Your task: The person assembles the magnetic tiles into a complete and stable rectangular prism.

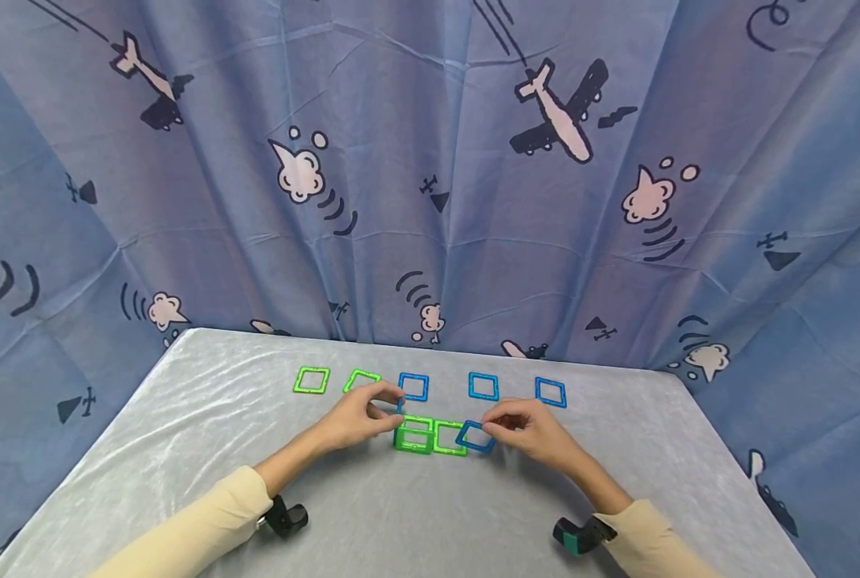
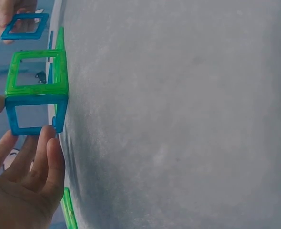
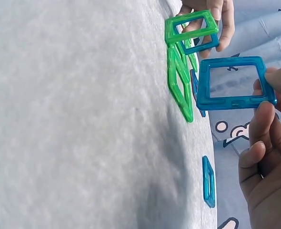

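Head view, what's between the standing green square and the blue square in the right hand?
Another green square, lying flat on the cloth, in the head view.

Can't read any text, label, brand, number or sign in head view or either wrist view: not on square tiles (image 3: 235, 103), wrist devices (image 1: 583, 536), tablecloth (image 1: 415, 514), curtain (image 1: 401, 96).

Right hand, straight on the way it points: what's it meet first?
Led by its blue tile, the right hand would likely meet the upright green tile, passing over the flat green tile; height clearance is hard to judge.
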`<state>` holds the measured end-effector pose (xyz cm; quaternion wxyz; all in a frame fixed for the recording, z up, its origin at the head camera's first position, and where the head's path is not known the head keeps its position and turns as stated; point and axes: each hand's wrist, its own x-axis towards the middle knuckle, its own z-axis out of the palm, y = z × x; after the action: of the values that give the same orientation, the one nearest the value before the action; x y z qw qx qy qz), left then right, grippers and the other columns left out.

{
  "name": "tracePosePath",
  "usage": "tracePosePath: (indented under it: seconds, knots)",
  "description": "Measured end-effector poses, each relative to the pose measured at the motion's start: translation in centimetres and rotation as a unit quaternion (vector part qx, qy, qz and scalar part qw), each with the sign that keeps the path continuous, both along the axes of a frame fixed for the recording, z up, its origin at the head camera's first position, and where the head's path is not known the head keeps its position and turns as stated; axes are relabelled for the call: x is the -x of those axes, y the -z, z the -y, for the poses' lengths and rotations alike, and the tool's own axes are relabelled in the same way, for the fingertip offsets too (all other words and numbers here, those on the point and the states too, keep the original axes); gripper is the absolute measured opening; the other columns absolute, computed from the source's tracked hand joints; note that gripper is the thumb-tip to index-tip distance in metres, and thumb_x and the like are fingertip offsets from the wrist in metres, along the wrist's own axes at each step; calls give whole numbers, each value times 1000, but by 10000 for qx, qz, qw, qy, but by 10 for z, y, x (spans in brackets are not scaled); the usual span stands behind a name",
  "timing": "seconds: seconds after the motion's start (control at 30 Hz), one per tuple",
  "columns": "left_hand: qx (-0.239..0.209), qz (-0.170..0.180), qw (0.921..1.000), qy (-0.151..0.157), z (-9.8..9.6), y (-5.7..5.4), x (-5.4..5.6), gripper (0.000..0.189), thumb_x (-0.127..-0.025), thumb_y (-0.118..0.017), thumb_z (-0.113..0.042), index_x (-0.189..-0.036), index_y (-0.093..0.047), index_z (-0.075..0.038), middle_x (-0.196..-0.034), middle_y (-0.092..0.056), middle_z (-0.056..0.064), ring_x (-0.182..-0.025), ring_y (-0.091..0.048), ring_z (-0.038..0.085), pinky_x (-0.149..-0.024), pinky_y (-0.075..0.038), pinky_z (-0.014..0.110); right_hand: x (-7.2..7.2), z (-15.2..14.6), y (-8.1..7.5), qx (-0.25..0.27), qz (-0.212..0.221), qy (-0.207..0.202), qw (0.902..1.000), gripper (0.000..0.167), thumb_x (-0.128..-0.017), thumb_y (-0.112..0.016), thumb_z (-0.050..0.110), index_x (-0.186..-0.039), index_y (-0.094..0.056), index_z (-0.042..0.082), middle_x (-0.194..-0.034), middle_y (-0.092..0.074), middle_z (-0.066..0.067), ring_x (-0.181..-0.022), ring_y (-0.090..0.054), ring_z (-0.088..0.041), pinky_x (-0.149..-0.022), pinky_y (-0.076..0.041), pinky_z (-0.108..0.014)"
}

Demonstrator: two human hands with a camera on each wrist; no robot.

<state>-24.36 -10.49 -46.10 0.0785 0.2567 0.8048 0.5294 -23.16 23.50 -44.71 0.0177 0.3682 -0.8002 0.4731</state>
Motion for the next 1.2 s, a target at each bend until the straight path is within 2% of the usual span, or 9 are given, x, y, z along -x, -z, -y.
tracePosePath:
  seconds: [0.2,0.6,0.83,1.07,1.2]
  knots:
    - [14,-5,10000,-8,0,0,0,37,-96,-74,-15,-129,-62,-1,-122,-66,18,-89,-70,19,-69,-56,34,-1,6,-1,-15,64,-79,9999,8,-93,-74,1,-98,-77,7,-86,-68,1,-70,-57,-12,-57,-49,-26]
    - [-33,12,10000,-2,0,1,1,38,-95,-74,-15,-129,-62,-1,-123,-65,18,-90,-71,20,-69,-56,34,-1,16,2,-34,294,-360,9989,10,-93,-73,0,-97,-77,8,-88,-70,0,-73,-59,-10,-60,-50,-26]
    - [-43,18,10000,10,1,1,0,38,-96,-74,-15,-129,-62,-1,-123,-65,19,-90,-70,20,-68,-56,34,3,24,8,-89,193,-568,9982,11,-92,-72,-4,-97,-77,5,-85,-70,-4,-71,-56,-13,-58,-47,-26]
    - [-44,-8,10000,2,1,1,0,39,-96,-74,-15,-129,-62,0,-123,-65,21,-89,-70,20,-67,-56,34,4,29,8,-257,316,-524,9978,8,-94,-73,1,-98,-78,6,-85,-69,1,-72,-55,-12,-60,-46,-25]
    - [-45,-10,10000,9,1,1,0,39,-96,-74,-15,-130,-62,0,-124,-65,21,-89,-70,20,-67,-56,34,3,33,6,-326,249,-503,9979,8,-94,-72,0,-97,-78,5,-83,-68,0,-71,-54,-12,-59,-45,-25]
